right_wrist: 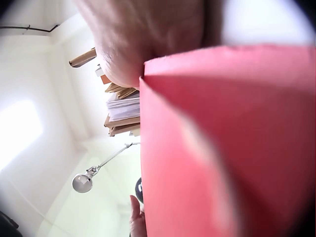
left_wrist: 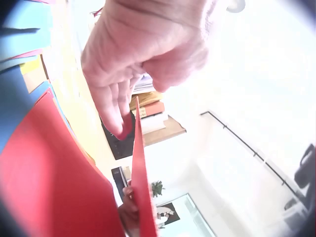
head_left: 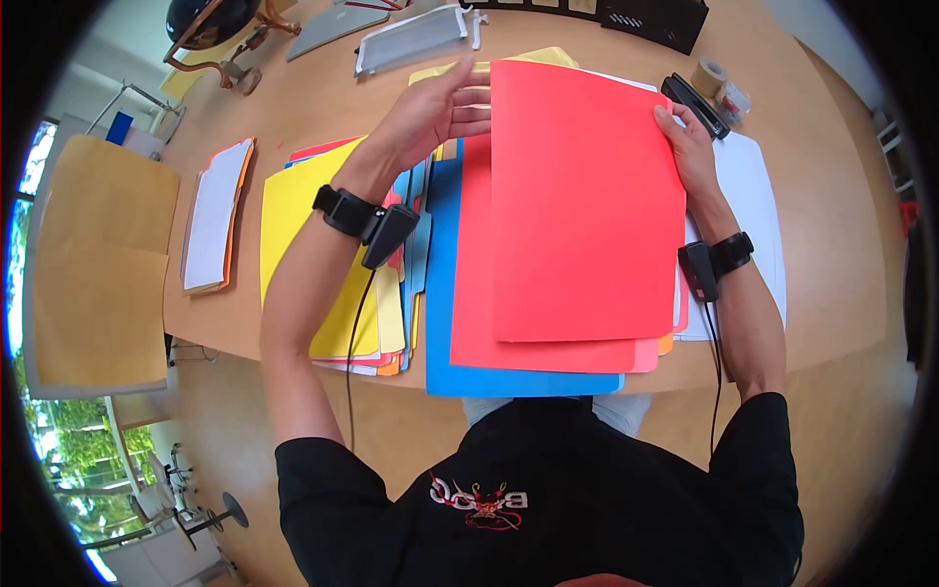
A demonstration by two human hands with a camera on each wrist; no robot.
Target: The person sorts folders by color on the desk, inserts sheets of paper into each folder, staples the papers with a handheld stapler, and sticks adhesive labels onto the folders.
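Observation:
A red folder [head_left: 592, 205] is held up over the stack, its face toward the head camera. My right hand [head_left: 693, 152] grips its right edge, thumb on the front face and the other fingers hidden behind. Two red layers of the folder [right_wrist: 192, 143] part slightly in the right wrist view. My left hand [head_left: 440, 112] is at the folder's upper left edge, fingers extended and the tips passing behind it. In the left wrist view the left fingers [left_wrist: 116, 106] are beside the folder's thin edge, not curled round it. Beneath lie another red folder [head_left: 474, 293] and a blue folder [head_left: 440, 284].
Left of the stack lies a pile of yellow and coloured folders [head_left: 308, 220], then a smaller white-topped pile [head_left: 217, 215]. White paper [head_left: 753, 215], a black stapler [head_left: 696, 106] and a tape roll [head_left: 709, 76] are at the right. A mesh pouch [head_left: 411, 44] lies at the back.

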